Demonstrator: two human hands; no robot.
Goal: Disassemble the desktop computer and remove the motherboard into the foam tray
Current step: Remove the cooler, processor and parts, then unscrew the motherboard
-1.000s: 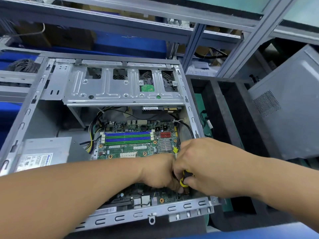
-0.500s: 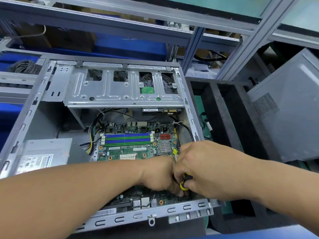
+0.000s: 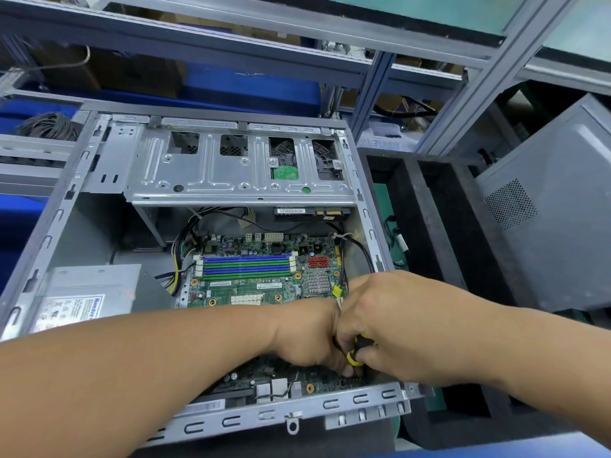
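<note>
The motherboard point(image 3: 251, 279) lies seated in the open computer case point(image 3: 231, 163), lying on its side; the foam tray point(image 3: 439, 226) stands just beside the case to the right, with a green board already in one slot. Both hands work at the board's near right corner. The right hand point(image 3: 406, 325) has its grip clenched round a yellow-and-black screwdriver point(image 3: 358, 350). The left hand point(image 3: 307, 335) is curled against it; whether it steadies the shaft or holds a cable cannot be told, the fingertips being hidden.

Judgement: a mounting screw at this corner is being worked. The driver should stand square to the screw, with firm downward pressure, to avoid stripping the head or slipping onto the board. The black cable point(image 3: 360, 249) along the right wall should be kept clear. Several brass-ringed holes elsewhere warrant checking before any lift.
</note>
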